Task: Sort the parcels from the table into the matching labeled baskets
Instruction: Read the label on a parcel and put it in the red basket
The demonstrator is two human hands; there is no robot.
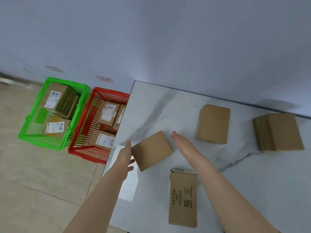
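- Several labelled parcels already lie in the green basket (40,142) and red basket (87,158), left of frame.
- Four are left on the table (159,106).
- Our left hand (125,154) and right hand (180,140), both open, flank the small parcel (151,151) at centre, not yet lifted.

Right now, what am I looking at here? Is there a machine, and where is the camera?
No machine: these are a person's two bare hands, filmed by one head-worn camera looking down. A marble-patterned table holds four brown parcels, among them a MYFA-printed parcel. The left hand lies flat against the left side of the small parcel; the open right hand is close to its other side. Nothing is gripped yet. On the floor stand a green basket and a red basket, each holding labelled parcels.
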